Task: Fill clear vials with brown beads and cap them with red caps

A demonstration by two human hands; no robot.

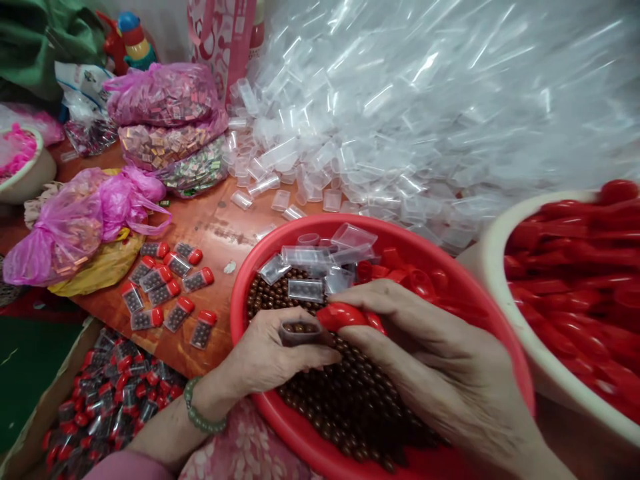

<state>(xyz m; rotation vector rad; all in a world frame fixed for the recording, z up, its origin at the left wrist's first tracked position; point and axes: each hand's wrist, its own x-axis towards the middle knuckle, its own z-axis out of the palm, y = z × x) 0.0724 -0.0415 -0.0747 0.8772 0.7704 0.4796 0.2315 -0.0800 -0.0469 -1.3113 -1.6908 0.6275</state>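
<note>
My left hand [270,353] is closed round a small clear plastic vial [299,331] that holds brown beads. My right hand [430,373] pinches a red cap [343,315] right beside the vial's mouth. Both hands hover over a red basin [250,280] filled with brown beads [350,400], several empty clear vials [305,290] and loose red caps [415,280]. A green bead bracelet [197,413] circles my left wrist.
Several filled, red-capped vials [170,287] lie on the wooden table, more in a cardboard box [100,400] at the lower left. A white bowl of red caps [575,287] stands at the right. A big heap of clear vials [400,113] fills the back. Pink bags [165,93] sit at the left.
</note>
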